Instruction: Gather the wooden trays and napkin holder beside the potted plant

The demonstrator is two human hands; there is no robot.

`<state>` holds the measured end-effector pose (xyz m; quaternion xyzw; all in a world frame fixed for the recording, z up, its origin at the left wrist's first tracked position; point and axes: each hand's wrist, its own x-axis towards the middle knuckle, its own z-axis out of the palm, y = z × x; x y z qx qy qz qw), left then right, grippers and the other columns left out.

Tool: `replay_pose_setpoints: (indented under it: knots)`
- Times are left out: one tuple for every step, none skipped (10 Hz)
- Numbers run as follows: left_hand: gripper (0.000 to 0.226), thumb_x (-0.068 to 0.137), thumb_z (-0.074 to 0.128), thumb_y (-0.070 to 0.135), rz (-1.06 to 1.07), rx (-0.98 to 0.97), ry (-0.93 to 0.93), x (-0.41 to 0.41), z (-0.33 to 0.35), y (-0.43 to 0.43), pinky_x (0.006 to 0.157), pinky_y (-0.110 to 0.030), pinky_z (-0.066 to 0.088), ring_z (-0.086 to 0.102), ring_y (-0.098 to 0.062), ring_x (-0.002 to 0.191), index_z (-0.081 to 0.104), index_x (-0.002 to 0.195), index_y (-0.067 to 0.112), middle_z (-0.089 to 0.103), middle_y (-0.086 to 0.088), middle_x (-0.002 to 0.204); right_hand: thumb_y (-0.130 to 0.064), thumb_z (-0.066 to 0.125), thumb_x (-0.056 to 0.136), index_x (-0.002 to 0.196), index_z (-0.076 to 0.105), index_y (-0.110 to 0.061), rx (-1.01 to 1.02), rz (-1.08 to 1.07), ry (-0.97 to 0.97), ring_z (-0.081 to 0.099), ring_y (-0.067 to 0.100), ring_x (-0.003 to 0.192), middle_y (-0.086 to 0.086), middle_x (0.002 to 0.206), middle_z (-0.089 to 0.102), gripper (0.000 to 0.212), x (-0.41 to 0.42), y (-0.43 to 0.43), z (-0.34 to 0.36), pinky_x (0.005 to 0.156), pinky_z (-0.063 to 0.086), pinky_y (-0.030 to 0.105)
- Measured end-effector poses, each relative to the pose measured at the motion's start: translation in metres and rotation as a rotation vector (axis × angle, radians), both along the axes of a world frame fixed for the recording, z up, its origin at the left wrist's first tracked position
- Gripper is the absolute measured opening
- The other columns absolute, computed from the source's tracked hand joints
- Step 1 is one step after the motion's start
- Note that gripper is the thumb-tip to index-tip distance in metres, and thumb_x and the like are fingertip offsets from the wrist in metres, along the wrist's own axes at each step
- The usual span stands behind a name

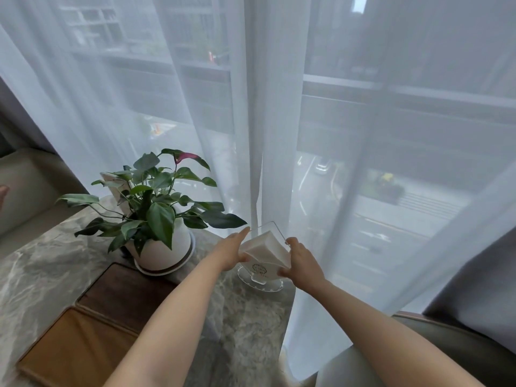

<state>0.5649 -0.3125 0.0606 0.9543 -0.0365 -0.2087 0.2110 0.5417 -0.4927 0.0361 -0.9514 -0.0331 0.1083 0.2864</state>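
Observation:
A clear acrylic napkin holder (261,277) with a stack of white napkins (266,248) stands on the marble table near its far right corner, just right of the potted plant (159,219). My left hand (233,251) presses its left side and my right hand (300,261) grips its right side. A dark wooden tray (122,294) lies in front of the plant pot. A lighter wooden tray (72,350) lies right behind it toward me, its long edge against the dark one. My left forearm crosses over the dark tray's right end.
The marble table (33,263) ends at the right beside a sheer white curtain (279,163) over a window. A beige sofa (25,185) is at the left and a cushioned chair (446,344) at the lower right. A standing card (116,182) is behind the plant.

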Motion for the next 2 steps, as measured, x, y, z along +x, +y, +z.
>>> replay_pose_setpoints:
  knots:
    - [0.077,0.095,0.053,0.028,-0.005,0.064,-0.02,-0.0062,0.0,0.0013,0.111,-0.042,0.035,0.033,-0.029,0.14,0.002,0.152,0.025,0.02,-0.007,0.159,-0.019,0.07,0.078,0.134,0.03,-0.01,-0.028,0.004,0.023,0.049,0.031,0.11,0.015,0.126,0.049,0.069,-0.0035,0.0019,0.0034,0.087,0.047,0.042]
    - [0.074,0.097,0.047,0.032,-0.018,0.154,-0.123,-0.0121,0.0021,0.001,0.112,-0.044,0.034,0.031,-0.03,0.141,0.0,0.152,0.018,0.019,-0.01,0.158,-0.022,0.063,0.084,0.139,0.025,-0.009,-0.068,0.0,-0.011,0.047,0.032,0.113,0.015,0.129,0.045,0.068,-0.0071,0.006,0.0053,0.088,0.045,0.04]
